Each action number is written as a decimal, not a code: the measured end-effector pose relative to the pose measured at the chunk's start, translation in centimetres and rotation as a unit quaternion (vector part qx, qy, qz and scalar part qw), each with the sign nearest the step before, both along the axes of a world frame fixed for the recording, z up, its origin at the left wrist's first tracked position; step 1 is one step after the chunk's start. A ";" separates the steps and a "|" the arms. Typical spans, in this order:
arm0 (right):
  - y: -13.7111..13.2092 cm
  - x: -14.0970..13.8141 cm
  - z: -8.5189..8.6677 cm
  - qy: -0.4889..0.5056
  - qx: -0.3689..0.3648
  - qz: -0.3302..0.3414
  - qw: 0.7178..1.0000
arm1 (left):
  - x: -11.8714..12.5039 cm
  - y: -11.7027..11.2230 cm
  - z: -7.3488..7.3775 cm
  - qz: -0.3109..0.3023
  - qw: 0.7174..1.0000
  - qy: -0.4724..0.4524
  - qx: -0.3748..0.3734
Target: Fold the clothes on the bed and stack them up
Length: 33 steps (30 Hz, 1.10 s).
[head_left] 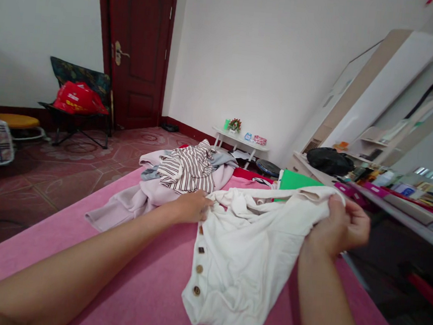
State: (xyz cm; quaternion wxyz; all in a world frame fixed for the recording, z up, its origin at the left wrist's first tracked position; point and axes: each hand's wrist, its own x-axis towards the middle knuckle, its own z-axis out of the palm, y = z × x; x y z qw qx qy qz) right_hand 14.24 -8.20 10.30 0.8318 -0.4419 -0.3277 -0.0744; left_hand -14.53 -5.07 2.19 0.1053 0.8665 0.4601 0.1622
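A white buttoned garment [248, 259] is spread over the pink bed cover [130, 276], with a row of dark and brown buttons down its left edge. My left hand [193, 206] grips the garment's upper left corner. At the upper right, my right hand [342, 226] pinches another edge and lifts it above the bed. Cloth sags and wrinkles between the two hands. Just beyond my left hand lies a striped garment [189, 167] on top of a pale lilac garment [137, 201].
A green flat item [300, 179] stands behind the white garment. A cluttered dressing table [398, 209] with a black bag [329, 161] runs along the right. Toward the wall are a small white table [241, 138] and a folding chair [82, 77] bearing a red bag [80, 99].
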 end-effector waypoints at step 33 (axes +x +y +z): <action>-2.6 -8.4 -1.4 -0.426 -0.288 0.509 0.690 | 2.4 -5.2 8.0 -0.278 0.779 -0.491 -0.274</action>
